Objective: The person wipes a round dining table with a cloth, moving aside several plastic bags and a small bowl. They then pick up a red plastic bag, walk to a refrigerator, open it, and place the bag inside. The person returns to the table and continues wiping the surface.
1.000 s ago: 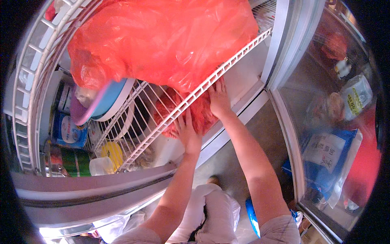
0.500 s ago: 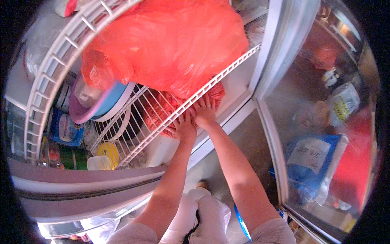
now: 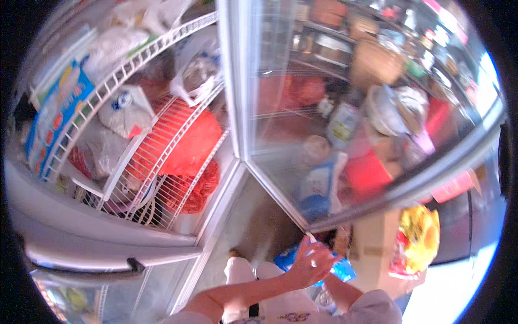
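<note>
My left hand [image 3: 302, 266] and right hand [image 3: 323, 264] meet and overlap in front of my body, close to the lower corner of the glass door [image 3: 310, 178]. Their fingers are bent and blurred against each other, so I cannot make out whether anything is between them. A ring shows on one finger. Behind them a blue package [image 3: 342, 268] is partly covered. Inside the open refrigerator, up and to the left, a large red plastic bag [image 3: 197, 143] sits on a white wire shelf [image 3: 171, 141]. Another red bag [image 3: 200, 194] lies under it, behind the shelf bars.
A blue package [image 3: 59, 116] and a white bag [image 3: 127, 112] fill the upper shelf. A clear bag [image 3: 197, 70] hangs over a rack. To the right, a yellow and red bag [image 3: 421, 237] rests by a cardboard box [image 3: 372, 254]. Cluttered goods show through the glass door.
Both hands have left the lower red bag and come back together near my body. My view has swung right and back, bringing more of the glass door and upper shelves into sight.
</note>
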`<state>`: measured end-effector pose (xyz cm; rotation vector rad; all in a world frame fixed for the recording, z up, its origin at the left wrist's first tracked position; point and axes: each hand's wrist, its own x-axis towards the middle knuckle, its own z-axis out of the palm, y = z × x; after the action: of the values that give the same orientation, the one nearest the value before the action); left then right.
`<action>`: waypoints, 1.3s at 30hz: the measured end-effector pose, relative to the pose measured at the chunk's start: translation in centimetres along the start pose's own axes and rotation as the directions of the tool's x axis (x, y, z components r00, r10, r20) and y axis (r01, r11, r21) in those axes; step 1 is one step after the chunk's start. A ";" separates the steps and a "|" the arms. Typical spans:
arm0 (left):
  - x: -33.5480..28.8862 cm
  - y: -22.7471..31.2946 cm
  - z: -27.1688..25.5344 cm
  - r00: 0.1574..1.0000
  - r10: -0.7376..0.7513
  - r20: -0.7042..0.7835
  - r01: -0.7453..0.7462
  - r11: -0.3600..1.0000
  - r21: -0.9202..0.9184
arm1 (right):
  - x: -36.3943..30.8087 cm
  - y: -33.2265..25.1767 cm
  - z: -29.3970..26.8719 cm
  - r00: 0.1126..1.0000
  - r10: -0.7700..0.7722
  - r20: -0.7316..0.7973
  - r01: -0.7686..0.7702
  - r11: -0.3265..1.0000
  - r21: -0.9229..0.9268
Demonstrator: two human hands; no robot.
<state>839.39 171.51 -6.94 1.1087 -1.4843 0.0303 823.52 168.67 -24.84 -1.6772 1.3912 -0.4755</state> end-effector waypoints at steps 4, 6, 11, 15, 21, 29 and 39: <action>14.1 10.7 0.1 0.814 0.528 0.242 -0.567 0.813 0.131 | 1.2 -8.6 -17.0 0.912 -0.135 -0.387 0.153 0.988 0.016; 20.3 13.1 3.9 0.797 0.435 0.419 -0.507 0.859 0.073 | 2.8 -14.1 -22.3 0.829 -0.229 -0.511 0.310 0.948 0.077; 29.6 15.3 9.8 0.725 0.172 0.667 -0.688 0.122 0.716 | 7.1 -24.9 -28.8 0.767 -0.354 -0.535 0.568 0.763 0.308; 28.0 13.8 10.0 0.699 -0.305 0.647 -0.673 0.023 0.739 | 7.5 -28.1 -25.6 0.841 -0.386 -0.380 0.539 0.666 0.516; 27.4 18.2 -3.6 0.663 0.136 0.736 -0.748 0.099 0.656 | 0.7 -30.4 -20.0 0.850 -0.482 -0.213 0.521 0.705 0.482; 22.8 20.2 -19.6 0.496 -0.653 0.573 -0.829 -0.159 0.536 | -7.4 -38.6 -5.6 0.723 -0.691 -0.027 0.634 0.647 0.424; 20.3 14.5 -33.0 0.699 -0.574 0.427 -0.646 -0.250 0.721 | -8.5 -47.8 9.3 0.607 -0.790 -0.093 0.789 0.583 0.195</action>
<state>858.94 186.74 26.20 2.7839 -2.2195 1.4277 856.11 179.36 10.76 -2.0466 0.4527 -1.0854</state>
